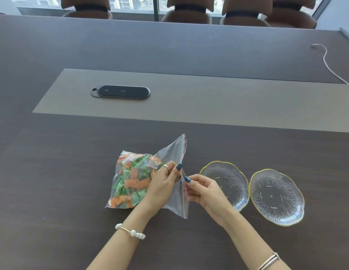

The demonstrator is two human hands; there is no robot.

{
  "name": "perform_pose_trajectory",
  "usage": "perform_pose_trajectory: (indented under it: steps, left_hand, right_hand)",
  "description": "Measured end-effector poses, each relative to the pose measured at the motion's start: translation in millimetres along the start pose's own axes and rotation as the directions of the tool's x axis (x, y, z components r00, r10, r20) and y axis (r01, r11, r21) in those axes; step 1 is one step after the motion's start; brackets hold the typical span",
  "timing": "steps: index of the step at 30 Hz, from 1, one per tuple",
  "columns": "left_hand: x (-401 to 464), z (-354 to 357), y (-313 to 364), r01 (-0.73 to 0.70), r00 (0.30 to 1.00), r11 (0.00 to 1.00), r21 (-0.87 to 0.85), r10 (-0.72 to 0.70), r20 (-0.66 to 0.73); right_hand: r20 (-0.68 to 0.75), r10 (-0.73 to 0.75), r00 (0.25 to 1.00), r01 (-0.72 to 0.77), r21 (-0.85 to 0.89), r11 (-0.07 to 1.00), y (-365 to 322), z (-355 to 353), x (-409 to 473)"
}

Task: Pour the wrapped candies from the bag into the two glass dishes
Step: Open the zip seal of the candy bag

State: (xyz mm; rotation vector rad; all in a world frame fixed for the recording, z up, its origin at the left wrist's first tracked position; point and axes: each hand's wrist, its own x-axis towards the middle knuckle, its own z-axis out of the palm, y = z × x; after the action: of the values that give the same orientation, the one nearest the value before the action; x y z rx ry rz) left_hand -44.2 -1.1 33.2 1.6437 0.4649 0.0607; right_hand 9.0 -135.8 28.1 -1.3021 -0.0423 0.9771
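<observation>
The bag (pixel 170 152) of candies (pixel 132 180) is pinched at its zip edge by the left hand (pixel 162 184) and right hand (pixel 204 190); two dishes (pixel 239 184) lie beside.

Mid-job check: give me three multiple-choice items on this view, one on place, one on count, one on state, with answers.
1. The glass dishes lie where, relative to the bag?
A. right
B. left
C. behind

2. How many dishes?
A. one
B. two
C. three

3. The dishes are:
A. full
B. half full
C. empty

Answers:
1 A: both sit right of the bag.
2 B: a second dish lies beside the first.
3 C: the candies are all in the bag, whose top edge the left hand and right hand pinch.
</observation>
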Motion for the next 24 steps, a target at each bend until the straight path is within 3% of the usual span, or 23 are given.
perform_pose_trajectory:
  steps: [5, 8, 11, 14, 19, 21, 24]
  left_hand:
    - [0.1, 0.1, -4.9, 0.033, 0.999, 0.999, 0.043, -0.033, 0.014]
    - [-0.7, -1.2, -6.8, 0.019, 1.000, 0.999, 0.041, -0.020, 0.014]
    - [-0.8, -4.1, -2.2, -0.012, 0.999, 1.000, -0.007, 0.012, -0.051]
    - [5.9, -23.6, 1.3, 0.020, 0.980, 0.991, -0.129, -0.045, -0.194]
    - [10.8, -46.9, 8.8, -0.015, 0.990, 0.991, -0.133, -0.004, -0.143]
    - [7.8, -38.9, 15.4, -0.038, 0.995, 0.995, -0.091, 0.029, -0.100]
    - [3.7, -19.7, 22.5, -0.072, 0.997, 0.996, -0.051, 0.071, -0.015]
  right_hand:
    - [0.053, -0.057, 0.997, 0.067, -0.204, 0.977, 0.5, 14.5, -0.4]
    - [0.020, -0.112, 0.994, 0.113, -0.236, 0.965, 0.5, 18.7, 0.3]
    - [-0.162, -0.148, 0.976, 0.130, -0.117, 0.985, 6.3, 13.7, 4.1]
    - [-0.360, -0.087, 0.929, 0.089, -0.010, 0.996, 12.3, -8.3, 8.2]
    - [-0.472, -0.002, 0.881, -0.086, -0.165, 0.983, 20.1, -35.8, 7.9]
    - [-0.502, -0.116, 0.857, -0.095, -0.376, 0.922, 18.2, -33.3, 6.7]
    - [-0.395, -0.481, 0.783, 0.142, -0.640, 0.755, 2.7, -16.7, 0.0]
